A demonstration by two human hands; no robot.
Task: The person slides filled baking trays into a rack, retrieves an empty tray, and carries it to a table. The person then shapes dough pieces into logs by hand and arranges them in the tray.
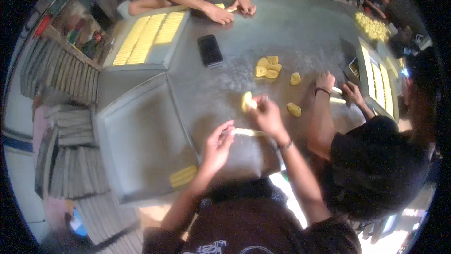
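Observation:
My right hand [268, 117] is closed on a yellow lump of dough [246, 101], held just above the dark tabletop [282, 33]. To its lower left, my left hand [219, 147] pinches the left end of a thin pale dough stick [247, 132], which stretches rightward below my right hand. Several flattened dough pieces [268, 67] sit in a cluster farther off. Two single pieces, one upper [295, 79] and one lower [294, 109], lie to the right of my right hand.
A grey tray [141, 132] at left holds a few dough sticks [183, 176]. Beyond it are a filled tray [149, 38] and a black phone [210, 50]. Co-workers' hands roll dough at the far side [232, 12] and right [340, 87]. Another filled tray [379, 82] stands right.

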